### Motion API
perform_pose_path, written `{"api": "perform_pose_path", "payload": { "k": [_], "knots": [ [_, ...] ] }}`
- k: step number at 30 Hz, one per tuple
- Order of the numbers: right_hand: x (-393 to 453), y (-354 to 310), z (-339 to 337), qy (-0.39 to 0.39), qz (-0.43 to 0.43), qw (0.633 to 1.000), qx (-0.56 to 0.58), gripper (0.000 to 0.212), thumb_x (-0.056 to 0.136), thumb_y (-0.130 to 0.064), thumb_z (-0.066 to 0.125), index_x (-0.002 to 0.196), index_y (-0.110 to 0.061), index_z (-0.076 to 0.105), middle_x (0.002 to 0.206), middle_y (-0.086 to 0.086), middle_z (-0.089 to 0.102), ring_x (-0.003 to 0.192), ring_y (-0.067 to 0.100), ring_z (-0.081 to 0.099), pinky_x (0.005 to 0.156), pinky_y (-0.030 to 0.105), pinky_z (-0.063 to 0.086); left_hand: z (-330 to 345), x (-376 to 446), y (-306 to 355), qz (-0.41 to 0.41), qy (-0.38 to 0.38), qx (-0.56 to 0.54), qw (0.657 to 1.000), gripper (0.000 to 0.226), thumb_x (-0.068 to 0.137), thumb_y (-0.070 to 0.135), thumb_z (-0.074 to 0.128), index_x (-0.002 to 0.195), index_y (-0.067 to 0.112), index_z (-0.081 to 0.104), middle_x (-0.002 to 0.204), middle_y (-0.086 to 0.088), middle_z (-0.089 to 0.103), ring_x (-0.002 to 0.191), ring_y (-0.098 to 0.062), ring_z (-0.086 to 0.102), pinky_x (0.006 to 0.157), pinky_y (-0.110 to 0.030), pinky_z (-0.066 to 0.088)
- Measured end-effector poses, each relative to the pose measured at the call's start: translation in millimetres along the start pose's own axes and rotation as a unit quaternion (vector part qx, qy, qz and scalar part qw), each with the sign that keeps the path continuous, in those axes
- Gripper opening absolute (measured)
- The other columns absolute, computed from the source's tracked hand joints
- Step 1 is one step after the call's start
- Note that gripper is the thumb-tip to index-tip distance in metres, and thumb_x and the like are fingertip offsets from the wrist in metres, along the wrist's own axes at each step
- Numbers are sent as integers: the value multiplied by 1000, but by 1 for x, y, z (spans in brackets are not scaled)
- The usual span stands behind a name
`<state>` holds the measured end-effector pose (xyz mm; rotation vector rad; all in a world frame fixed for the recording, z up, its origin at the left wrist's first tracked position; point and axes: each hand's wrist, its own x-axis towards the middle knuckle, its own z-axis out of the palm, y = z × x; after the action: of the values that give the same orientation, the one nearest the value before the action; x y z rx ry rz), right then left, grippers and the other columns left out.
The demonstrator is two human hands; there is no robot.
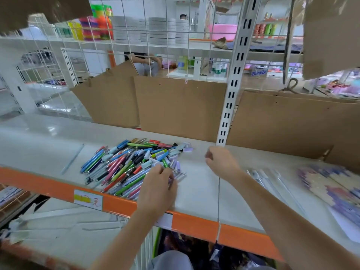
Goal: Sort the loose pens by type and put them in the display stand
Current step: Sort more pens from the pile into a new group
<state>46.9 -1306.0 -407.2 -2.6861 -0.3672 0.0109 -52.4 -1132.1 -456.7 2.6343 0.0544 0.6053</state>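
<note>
Shop; orange-edged shelf [194, 224] with price label [88, 199]; stacked plates [161, 31] behind.
</note>
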Motion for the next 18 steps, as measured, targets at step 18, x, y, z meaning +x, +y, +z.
{"api": "perform_pose_path", "payload": {
  "k": [18],
  "knots": [
    [68, -28, 22, -69, -72, 995, -4, 52, 83, -6, 51, 135, -13, 46, 143, 8, 40, 133, 26, 30, 102, 27, 28, -1, -1, 3, -1, -6, 2, 1000, 11, 88, 32, 54, 89, 22, 58, 90, 7, 45, 83, -9, 44, 69, -17, 32]
  ]
}}
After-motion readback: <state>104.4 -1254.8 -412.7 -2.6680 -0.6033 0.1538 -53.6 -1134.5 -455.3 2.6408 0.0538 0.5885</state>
